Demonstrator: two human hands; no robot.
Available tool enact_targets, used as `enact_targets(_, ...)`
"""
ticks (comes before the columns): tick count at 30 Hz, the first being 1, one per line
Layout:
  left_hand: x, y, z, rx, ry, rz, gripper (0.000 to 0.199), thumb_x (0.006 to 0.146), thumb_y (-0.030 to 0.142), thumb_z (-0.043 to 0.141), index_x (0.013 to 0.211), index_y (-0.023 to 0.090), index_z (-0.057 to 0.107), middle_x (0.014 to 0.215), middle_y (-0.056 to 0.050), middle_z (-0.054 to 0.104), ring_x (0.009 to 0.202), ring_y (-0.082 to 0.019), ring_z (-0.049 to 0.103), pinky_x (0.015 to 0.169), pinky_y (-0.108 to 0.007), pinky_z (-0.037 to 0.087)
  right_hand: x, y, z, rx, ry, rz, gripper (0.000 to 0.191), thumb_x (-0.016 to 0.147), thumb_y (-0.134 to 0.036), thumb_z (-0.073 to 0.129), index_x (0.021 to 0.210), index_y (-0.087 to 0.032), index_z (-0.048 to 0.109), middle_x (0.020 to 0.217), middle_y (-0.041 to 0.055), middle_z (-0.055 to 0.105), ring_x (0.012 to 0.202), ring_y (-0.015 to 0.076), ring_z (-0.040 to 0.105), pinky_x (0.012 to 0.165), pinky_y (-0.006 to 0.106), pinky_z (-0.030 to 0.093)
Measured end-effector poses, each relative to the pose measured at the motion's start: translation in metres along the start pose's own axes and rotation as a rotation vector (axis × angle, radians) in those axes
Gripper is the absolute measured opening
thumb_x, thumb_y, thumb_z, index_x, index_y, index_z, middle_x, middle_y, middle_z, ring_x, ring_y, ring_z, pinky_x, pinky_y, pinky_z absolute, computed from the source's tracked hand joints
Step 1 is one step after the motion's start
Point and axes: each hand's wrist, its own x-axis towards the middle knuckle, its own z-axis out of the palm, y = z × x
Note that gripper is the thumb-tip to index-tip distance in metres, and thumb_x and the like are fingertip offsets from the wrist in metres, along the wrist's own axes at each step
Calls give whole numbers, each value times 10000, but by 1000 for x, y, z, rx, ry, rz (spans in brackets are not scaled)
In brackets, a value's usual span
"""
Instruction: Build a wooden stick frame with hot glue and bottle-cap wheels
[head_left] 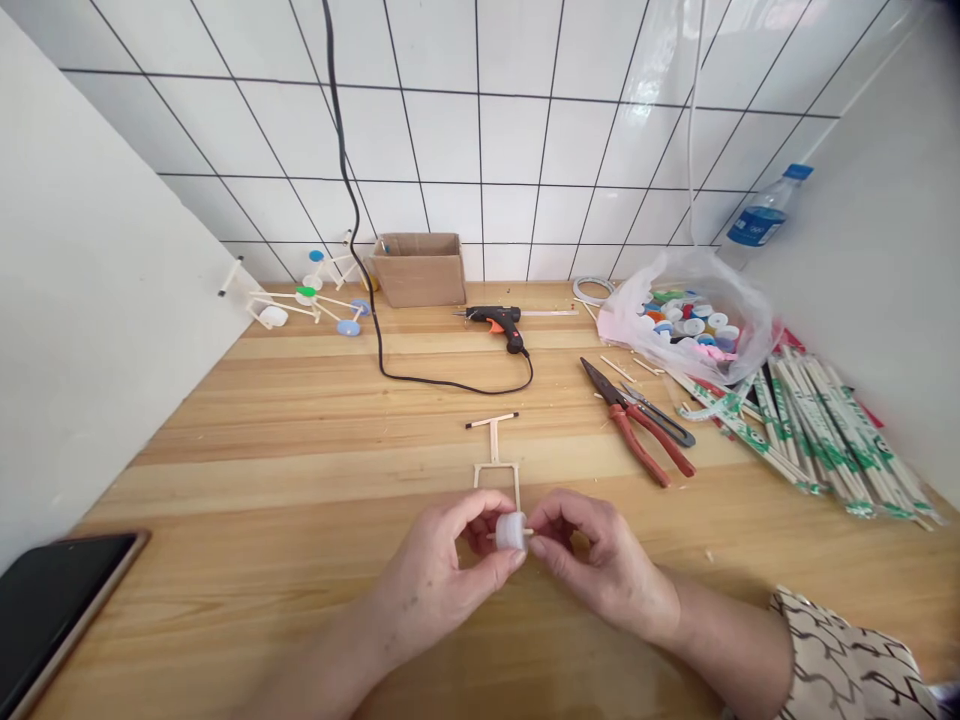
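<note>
Between thumb and fingers, my left hand (457, 560) grips a white plastic bottle cap (511, 531); it may be two caps set together. A thin wooden stick (529, 532) runs through the cap and pokes out on both sides. My right hand (592, 555) pinches the stick's right end, close beside the cap. Just beyond my fingers, a small frame of glued wooden sticks (495, 464) lies flat on the table, with a dark-tipped crossbar at its far end. My hands hide its near part.
A black hot glue gun (499, 318) trails its cord across the table. Red-handled pliers (637, 425) and small snips (660, 415) lie right, near a bag of bottle caps (697, 320) and wrapped chopsticks (832, 430). Left are stick-and-cap models (315, 295), a cardboard box (420, 270) and a phone (60, 620).
</note>
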Motion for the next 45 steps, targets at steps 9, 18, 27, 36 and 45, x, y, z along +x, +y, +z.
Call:
enact_targets(9,-1,-2,-5,-36,27,52,126,832,240,556,919,202,639,807,0,677,742,-152,609,710,-247,494,0,-1,-3,-49,20,-19,130,862,-234,520,747,-186,555,636,-6,555,566,114,493,536,223,407)
enact_targets(18,-2,-2,-7,66,28,61,175,865,240,506,793,183,655,726,-6,647,682,-150,598,637,-229,465,1,-4,-7,-49,46,-41,127,878,-242,506,768,-190,543,642,-4,541,581,122,499,559,235,426)
enact_targets(27,-5,-12,1,247,134,310,177,912,164,419,812,202,558,685,8,576,593,-123,537,569,-211,409,-5,-2,-6,31,13,-156,401,804,-258,632,1173,-196,487,967,78,594,791,172,552,665,288,503)
enact_targets(36,-10,-19,6,422,209,486,162,879,75,457,917,204,547,748,-24,622,641,-147,580,601,-229,429,-1,-4,-6,137,49,-109,305,838,-341,628,1083,-185,535,877,55,604,758,161,563,657,284,492)
enact_targets(45,-9,-17,3,511,274,545,183,867,51,473,965,201,511,776,-39,636,639,-153,593,597,-234,446,-3,-2,-10,356,-15,31,220,869,-316,589,1037,-178,557,919,60,603,809,164,563,743,308,472)
